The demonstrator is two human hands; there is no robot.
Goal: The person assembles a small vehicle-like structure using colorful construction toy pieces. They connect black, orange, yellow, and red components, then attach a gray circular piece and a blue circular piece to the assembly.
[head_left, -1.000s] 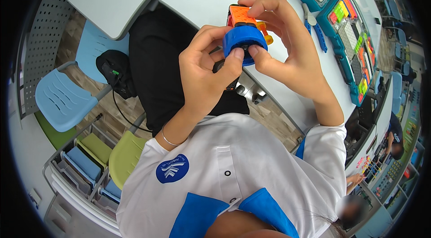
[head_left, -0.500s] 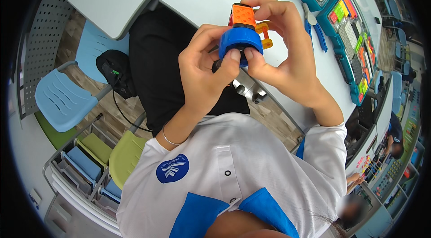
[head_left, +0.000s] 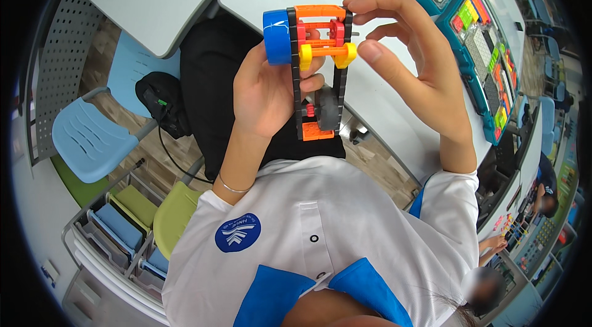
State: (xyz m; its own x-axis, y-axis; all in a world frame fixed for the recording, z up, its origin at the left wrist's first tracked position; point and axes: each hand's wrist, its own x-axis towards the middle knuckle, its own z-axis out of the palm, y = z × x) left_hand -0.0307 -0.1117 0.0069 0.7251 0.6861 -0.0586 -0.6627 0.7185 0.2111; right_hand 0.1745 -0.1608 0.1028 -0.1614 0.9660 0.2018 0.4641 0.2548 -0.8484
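A toy vehicle frame (head_left: pixel 295 89) built of black beams and orange pieces stands upright above my lap. My left hand (head_left: pixel 266 89) grips it from the left, its fingers passing behind and into the frame. A blue wheel (head_left: pixel 277 37) sits on the frame's upper left side, and a dark wheel (head_left: pixel 328 109) is mounted inside near the lower end. Yellow connectors (head_left: pixel 348 54) on an orange bar cross the middle. My right hand (head_left: pixel 410 49) is open at the right, thumb and fingers apart, with its index fingertip near the frame's upper right corner beside a thin axle.
On the white table, a teal case (head_left: pixel 478 49) of colourful building parts lies open at the right. Blue chairs (head_left: pixel 92 136) and a black bag (head_left: pixel 161 102) are at the left. A storage cart (head_left: pixel 117 222) stands at the lower left. Other people are at the far right.
The vehicle frame has turned, so its long open side faces me and the blue wheel is now at the left. My right hand has let go and moved right.
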